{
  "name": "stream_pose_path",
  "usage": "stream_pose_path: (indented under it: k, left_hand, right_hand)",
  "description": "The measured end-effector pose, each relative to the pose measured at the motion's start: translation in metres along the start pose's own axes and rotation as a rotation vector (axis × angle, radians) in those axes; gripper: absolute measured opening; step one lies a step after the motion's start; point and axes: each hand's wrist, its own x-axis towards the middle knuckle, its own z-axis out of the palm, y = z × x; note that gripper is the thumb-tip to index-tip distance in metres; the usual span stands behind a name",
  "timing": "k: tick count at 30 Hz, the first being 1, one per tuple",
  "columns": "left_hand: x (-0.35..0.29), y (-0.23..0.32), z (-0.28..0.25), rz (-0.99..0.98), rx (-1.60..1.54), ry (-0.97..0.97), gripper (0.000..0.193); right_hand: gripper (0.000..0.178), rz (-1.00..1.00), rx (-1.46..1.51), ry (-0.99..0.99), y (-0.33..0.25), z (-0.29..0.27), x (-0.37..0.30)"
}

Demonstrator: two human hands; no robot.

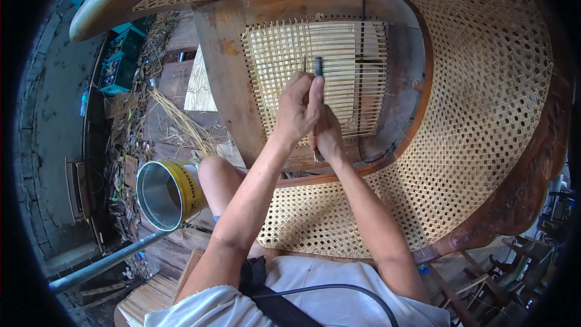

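My left hand (pixel 296 109) is clamped on a dark tool (pixel 318 68) over the half-woven cane seat (pixel 321 72) of a wooden chair (pixel 230 72). My right hand (pixel 328 136) is closed on something beneath; I cannot tell what. The strands look thin, springy and brittle, best gripped near the weave.

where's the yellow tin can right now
In the head view, the yellow tin can lies on its side at lower left, open mouth showing, beside the person's bare knee and left of the left forearm.
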Motion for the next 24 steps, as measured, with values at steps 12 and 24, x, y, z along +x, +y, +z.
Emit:
stream_pose_path:
  k: [12,24]
  left_hand:
    - [-0.009,-0.011,0.007,0.001,-0.044,0.044,0.026]
    - [0.007,-0.006,0.005,0.029,-0.053,0.075,0.038]
  right_hand:
    - [0.040,0.079,0.112,0.173,-0.002,-0.011,-0.003]
    - [0.040,0.069,0.142,0.005,0.006,0.003,-0.004]
